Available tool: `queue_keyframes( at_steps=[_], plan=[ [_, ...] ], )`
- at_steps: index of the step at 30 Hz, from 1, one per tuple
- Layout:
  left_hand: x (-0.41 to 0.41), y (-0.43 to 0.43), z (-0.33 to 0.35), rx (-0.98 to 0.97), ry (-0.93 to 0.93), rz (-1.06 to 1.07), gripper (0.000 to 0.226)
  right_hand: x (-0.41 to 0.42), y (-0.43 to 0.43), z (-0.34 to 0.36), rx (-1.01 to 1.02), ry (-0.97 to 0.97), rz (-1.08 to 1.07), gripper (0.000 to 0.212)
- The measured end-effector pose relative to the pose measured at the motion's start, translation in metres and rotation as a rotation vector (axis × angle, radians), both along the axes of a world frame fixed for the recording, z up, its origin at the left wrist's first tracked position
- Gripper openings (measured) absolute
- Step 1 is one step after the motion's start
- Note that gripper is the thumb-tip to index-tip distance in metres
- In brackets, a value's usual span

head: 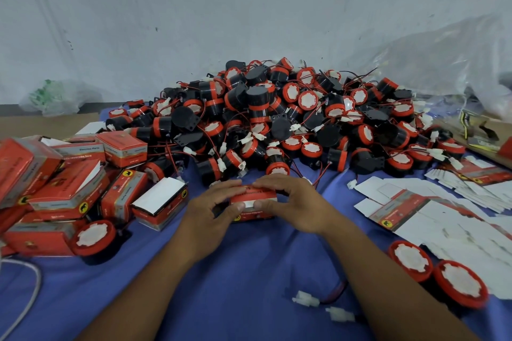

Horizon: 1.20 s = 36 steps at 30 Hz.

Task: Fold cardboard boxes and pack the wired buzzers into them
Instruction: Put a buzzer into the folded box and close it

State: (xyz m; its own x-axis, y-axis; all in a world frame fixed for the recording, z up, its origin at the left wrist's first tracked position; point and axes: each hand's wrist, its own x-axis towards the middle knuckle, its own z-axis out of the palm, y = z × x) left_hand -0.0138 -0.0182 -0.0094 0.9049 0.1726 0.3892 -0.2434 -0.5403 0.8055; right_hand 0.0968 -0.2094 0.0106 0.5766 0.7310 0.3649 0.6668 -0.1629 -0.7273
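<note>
A small red cardboard box point(253, 196) sits on the blue cloth in front of me, and both hands grip it. My left hand point(213, 207) holds its left side, thumb on a white flap. My right hand point(291, 202) covers its right side, fingers curled over the top. Whatever is in the box is hidden. Behind it rises a big heap of black and red wired buzzers point(277, 116). Two loose buzzers point(435, 274) lie at the near right, their white connectors point(307, 297) trailing beside my right forearm.
Folded red boxes point(69, 183) are piled at the left, with one buzzer point(92, 235) leaning against them. Flat unfolded box blanks point(432, 207) spread over the right side. A white cable point(27, 299) curves at the near left. Clear plastic bags point(443, 63) lie at the back right.
</note>
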Motion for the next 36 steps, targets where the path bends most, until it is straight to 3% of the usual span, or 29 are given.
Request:
queue_keyframes(
  at_steps=[8,15,19,21,25,32,36],
  plan=[
    [0.001,0.000,-0.002,0.032,-0.058,0.033,0.029,0.001,0.002,-0.004,-0.023,0.002,-0.010,0.025],
    [0.002,0.002,-0.007,0.164,-0.112,0.059,0.033,-0.004,0.008,-0.005,-0.054,-0.263,0.027,0.032],
    [0.002,0.002,-0.007,0.256,-0.148,0.059,0.041,-0.003,0.009,-0.008,-0.063,-0.318,0.045,0.033],
    [0.003,0.003,-0.007,0.232,-0.128,0.059,0.043,-0.002,0.009,-0.012,-0.067,-0.221,0.047,0.033],
    [0.006,0.008,-0.006,0.223,-0.083,0.121,0.033,0.000,0.006,-0.013,0.165,0.051,-0.089,0.014],
    [0.005,0.006,-0.010,0.352,-0.087,-0.019,0.045,-0.002,0.005,-0.005,0.089,-0.102,-0.044,0.005],
    [0.011,0.005,-0.009,0.314,-0.113,0.022,0.039,-0.005,0.005,-0.003,0.033,0.020,-0.022,0.014]
  ],
)
